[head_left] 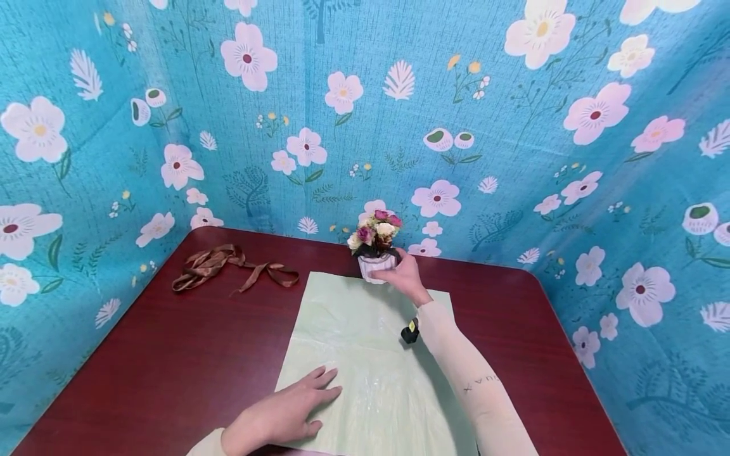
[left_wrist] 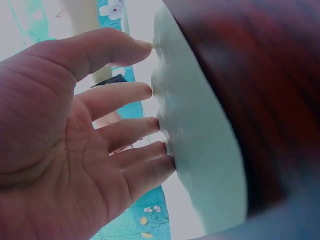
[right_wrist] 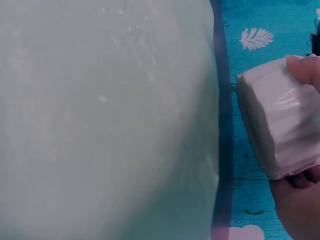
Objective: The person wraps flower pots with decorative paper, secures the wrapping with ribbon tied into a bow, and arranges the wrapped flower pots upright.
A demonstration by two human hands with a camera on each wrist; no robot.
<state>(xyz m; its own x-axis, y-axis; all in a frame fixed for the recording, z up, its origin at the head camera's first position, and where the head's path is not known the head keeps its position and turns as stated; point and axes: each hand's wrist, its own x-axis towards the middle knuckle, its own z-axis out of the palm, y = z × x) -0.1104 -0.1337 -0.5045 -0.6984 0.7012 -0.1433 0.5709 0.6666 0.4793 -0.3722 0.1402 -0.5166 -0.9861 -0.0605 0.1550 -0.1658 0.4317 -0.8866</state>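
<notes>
A small white pot (head_left: 374, 268) of artificial flowers (head_left: 377, 232), purple and cream, is at the far edge of a pale green sheet (head_left: 353, 354). My right hand (head_left: 402, 276) grips this pot from its right side. In the right wrist view the pot's base (right_wrist: 256, 127) shows, with a gap between it and the sheet. My left hand (head_left: 291, 408) is spread near the sheet's lower left. Seen from the left wrist, its fingertips (left_wrist: 145, 90) touch the sheet, which looks thin and slightly wrinkled.
A crumpled brown ribbon (head_left: 213, 263) lies at the table's back left. The dark red table (head_left: 171, 354) is under the sheet. Floral blue curtains (head_left: 365, 126) surround its back and sides. A small black device (head_left: 409, 333) sits by the right wrist.
</notes>
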